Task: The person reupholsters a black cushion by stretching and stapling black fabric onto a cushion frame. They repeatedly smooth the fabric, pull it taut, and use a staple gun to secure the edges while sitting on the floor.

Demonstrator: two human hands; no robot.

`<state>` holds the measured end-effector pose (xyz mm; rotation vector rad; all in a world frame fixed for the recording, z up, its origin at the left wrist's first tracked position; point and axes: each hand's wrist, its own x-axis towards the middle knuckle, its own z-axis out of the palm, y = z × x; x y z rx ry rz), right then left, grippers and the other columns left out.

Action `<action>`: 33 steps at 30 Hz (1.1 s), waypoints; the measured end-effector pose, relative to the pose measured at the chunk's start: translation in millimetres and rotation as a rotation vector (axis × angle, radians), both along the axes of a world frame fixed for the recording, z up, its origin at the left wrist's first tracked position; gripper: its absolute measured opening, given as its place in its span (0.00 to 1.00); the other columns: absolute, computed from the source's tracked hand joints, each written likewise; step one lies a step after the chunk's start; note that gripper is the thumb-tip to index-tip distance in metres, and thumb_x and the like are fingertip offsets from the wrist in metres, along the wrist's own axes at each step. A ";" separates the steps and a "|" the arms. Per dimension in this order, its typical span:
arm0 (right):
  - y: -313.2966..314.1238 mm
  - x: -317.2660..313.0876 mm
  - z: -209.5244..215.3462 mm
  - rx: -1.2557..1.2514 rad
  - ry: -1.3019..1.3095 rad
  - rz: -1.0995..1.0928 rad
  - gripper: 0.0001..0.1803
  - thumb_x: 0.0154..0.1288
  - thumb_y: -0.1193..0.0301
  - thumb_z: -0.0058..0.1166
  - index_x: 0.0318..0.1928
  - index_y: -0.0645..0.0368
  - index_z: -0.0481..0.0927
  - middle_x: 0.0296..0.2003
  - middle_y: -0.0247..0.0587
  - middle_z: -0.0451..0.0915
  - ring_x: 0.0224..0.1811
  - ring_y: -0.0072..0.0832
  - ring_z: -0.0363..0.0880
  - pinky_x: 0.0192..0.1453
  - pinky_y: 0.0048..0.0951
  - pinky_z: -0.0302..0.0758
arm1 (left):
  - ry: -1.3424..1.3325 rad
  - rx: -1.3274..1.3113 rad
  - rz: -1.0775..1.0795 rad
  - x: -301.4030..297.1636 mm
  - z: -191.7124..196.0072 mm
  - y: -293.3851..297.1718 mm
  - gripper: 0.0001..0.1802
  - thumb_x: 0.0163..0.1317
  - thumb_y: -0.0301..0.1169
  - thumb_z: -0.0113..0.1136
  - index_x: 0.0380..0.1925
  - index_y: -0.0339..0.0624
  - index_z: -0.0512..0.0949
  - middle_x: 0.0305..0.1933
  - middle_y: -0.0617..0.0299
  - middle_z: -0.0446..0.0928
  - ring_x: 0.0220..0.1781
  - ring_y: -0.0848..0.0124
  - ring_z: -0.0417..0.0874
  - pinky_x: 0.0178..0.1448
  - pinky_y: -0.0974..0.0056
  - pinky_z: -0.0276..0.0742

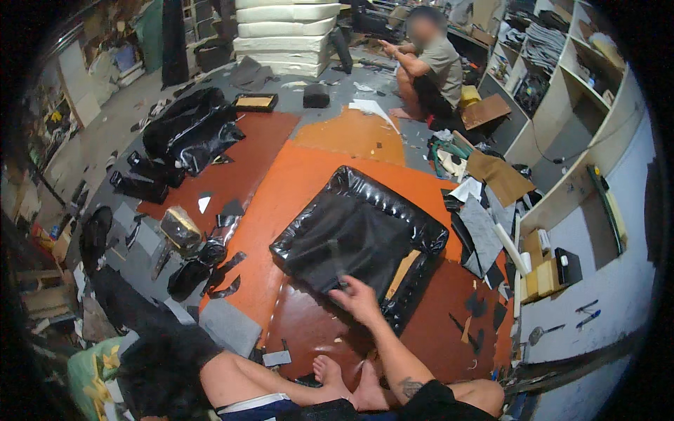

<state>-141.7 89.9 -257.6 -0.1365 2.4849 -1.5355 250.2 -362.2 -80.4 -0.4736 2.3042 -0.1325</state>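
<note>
My right hand (358,300) reaches over the near edge of a black upholstered panel (351,242). Its fingers are curled together around a small dark thing, with a faint grey streak above it; smeared by motion, its kind cannot be told. The panel has a puffy, shiny black leatherette border (393,198) and a dull black cloth middle. A strip of bare tan board (404,275) shows along its right side. My left hand is outside the picture.
Orange and brown sheets (309,330) cover the floor. Black leatherette pieces (189,130) lie at far left, scraps (484,238) at right. Beyond, a person (430,70) squats beside stacked white foam (284,35). Shelving (562,91) lines the right side.
</note>
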 end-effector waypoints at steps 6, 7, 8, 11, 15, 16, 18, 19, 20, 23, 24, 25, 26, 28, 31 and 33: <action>208.8 53.0 -39.7 0.220 -0.029 -0.864 0.34 0.57 0.65 0.81 0.62 0.66 0.83 0.54 0.56 0.89 0.55 0.39 0.89 0.59 0.40 0.82 | -0.048 0.028 -0.257 -140.5 36.2 29.4 0.36 0.65 0.60 0.66 0.70 0.60 0.82 0.60 0.52 0.88 0.55 0.44 0.90 0.63 0.44 0.84; 240.5 70.2 -52.0 0.522 -0.042 -0.925 0.34 0.60 0.65 0.78 0.64 0.66 0.82 0.57 0.60 0.87 0.56 0.45 0.88 0.60 0.43 0.82 | 0.255 0.258 -0.152 -175.5 34.0 33.0 0.42 0.62 0.70 0.66 0.63 0.49 0.85 0.57 0.48 0.89 0.57 0.45 0.89 0.62 0.46 0.84; 271.0 90.2 -61.8 0.595 -0.047 -0.902 0.30 0.72 0.65 0.64 0.71 0.65 0.77 0.64 0.60 0.82 0.56 0.49 0.84 0.62 0.42 0.82 | 0.287 0.339 -0.093 -223.2 19.4 37.7 0.37 0.66 0.65 0.67 0.57 0.44 0.88 0.55 0.47 0.90 0.57 0.46 0.90 0.60 0.47 0.84; 315.9 120.4 -90.7 0.784 -0.379 -1.183 0.25 0.88 0.67 0.41 0.78 0.54 0.74 0.68 0.54 0.81 0.51 0.49 0.80 0.62 0.41 0.82 | 0.658 0.724 0.240 -332.1 -54.0 59.1 0.25 0.76 0.48 0.63 0.46 0.31 0.87 0.36 0.53 0.89 0.32 0.62 0.88 0.40 0.56 0.82; 280.8 113.2 -94.5 0.826 -0.215 -1.036 0.25 0.63 0.64 0.73 0.56 0.65 0.87 0.51 0.61 0.89 0.54 0.51 0.89 0.58 0.48 0.82 | 0.390 0.720 0.693 -431.4 -188.1 83.5 0.28 0.77 0.59 0.60 0.48 0.42 0.83 0.35 0.64 0.84 0.24 0.67 0.83 0.27 0.57 0.79; 257.8 108.6 -89.7 0.464 -0.077 -0.860 0.16 0.65 0.63 0.68 0.42 0.65 0.91 0.42 0.60 0.90 0.45 0.52 0.90 0.52 0.50 0.85 | 0.399 0.732 0.671 -438.3 -219.0 92.0 0.33 0.75 0.64 0.59 0.49 0.42 0.82 0.39 0.59 0.85 0.28 0.63 0.85 0.31 0.53 0.83; 191.3 86.3 -84.1 0.008 -0.564 -0.703 0.31 0.70 0.45 0.65 0.38 0.68 0.91 0.39 0.58 0.91 0.37 0.44 0.92 0.45 0.48 0.87 | 0.401 0.849 0.921 -450.2 -271.0 119.2 0.36 0.74 0.69 0.56 0.49 0.43 0.80 0.44 0.56 0.84 0.34 0.56 0.87 0.33 0.48 0.85; 157.4 75.8 -80.5 -0.158 -0.825 -0.561 0.40 0.72 0.36 0.61 0.50 0.69 0.88 0.45 0.58 0.91 0.45 0.44 0.93 0.45 0.45 0.88 | 0.349 1.006 1.021 -451.3 -288.4 130.5 0.33 0.74 0.67 0.56 0.48 0.46 0.81 0.43 0.57 0.84 0.34 0.55 0.87 0.32 0.47 0.85; 130.6 68.7 -75.4 -0.373 -1.064 -0.389 0.46 0.74 0.35 0.58 0.66 0.69 0.78 0.54 0.61 0.89 0.42 0.47 0.93 0.39 0.40 0.90 | 0.325 1.097 1.110 -451.0 -300.9 141.7 0.32 0.74 0.67 0.57 0.46 0.47 0.81 0.41 0.58 0.83 0.33 0.55 0.86 0.32 0.48 0.84; 63.2 53.2 -67.8 -0.699 -1.161 -0.568 0.51 0.72 0.34 0.61 0.76 0.62 0.66 0.59 0.59 0.85 0.47 0.51 0.92 0.41 0.38 0.90 | 0.344 1.156 1.241 -461.5 -305.9 169.8 0.29 0.75 0.63 0.58 0.44 0.46 0.81 0.36 0.59 0.82 0.30 0.58 0.84 0.31 0.51 0.82; 48.5 48.0 -67.9 -0.729 -1.095 -0.680 0.50 0.72 0.36 0.63 0.77 0.59 0.63 0.58 0.57 0.86 0.46 0.51 0.92 0.41 0.38 0.90 | 0.424 1.145 1.147 -469.0 -295.9 170.1 0.28 0.76 0.59 0.59 0.44 0.42 0.80 0.34 0.59 0.82 0.31 0.61 0.84 0.31 0.52 0.80; 36.9 43.7 -68.7 -0.697 -0.999 -0.844 0.38 0.76 0.43 0.63 0.72 0.56 0.71 0.50 0.51 0.88 0.42 0.47 0.93 0.36 0.37 0.89 | 0.507 1.130 1.052 -477.1 -282.7 168.4 0.27 0.77 0.56 0.59 0.44 0.39 0.80 0.32 0.59 0.82 0.31 0.63 0.84 0.31 0.54 0.78; 36.0 45.1 -69.0 -0.640 -0.843 -0.829 0.34 0.78 0.44 0.62 0.68 0.57 0.75 0.48 0.50 0.89 0.40 0.44 0.93 0.34 0.36 0.87 | 0.779 0.996 0.770 -495.3 -263.7 156.4 0.24 0.79 0.51 0.59 0.41 0.38 0.80 0.31 0.60 0.80 0.28 0.67 0.80 0.29 0.58 0.75; 36.6 50.5 -71.6 -0.517 -0.608 -0.777 0.26 0.80 0.48 0.60 0.59 0.59 0.83 0.44 0.48 0.89 0.36 0.38 0.92 0.30 0.35 0.83 | 1.198 0.910 0.544 -525.7 -226.5 132.9 0.21 0.80 0.42 0.63 0.35 0.33 0.81 0.30 0.62 0.77 0.28 0.71 0.78 0.32 0.58 0.73; 49.2 72.3 -76.4 0.268 -0.107 -0.738 0.24 0.78 0.52 0.57 0.40 0.65 0.85 0.38 0.57 0.84 0.46 0.58 0.83 0.54 0.53 0.77 | 1.278 0.758 0.195 -561.1 -207.5 117.2 0.18 0.74 0.36 0.68 0.39 0.26 0.82 0.33 0.48 0.84 0.36 0.63 0.83 0.47 0.54 0.80; 54.4 93.3 -79.9 0.399 -0.051 -0.757 0.21 0.74 0.54 0.62 0.45 0.63 0.85 0.48 0.58 0.82 0.57 0.57 0.79 0.63 0.55 0.72 | 1.197 0.616 0.131 -575.2 -225.6 116.8 0.16 0.73 0.34 0.67 0.43 0.27 0.83 0.39 0.41 0.87 0.42 0.54 0.88 0.52 0.51 0.82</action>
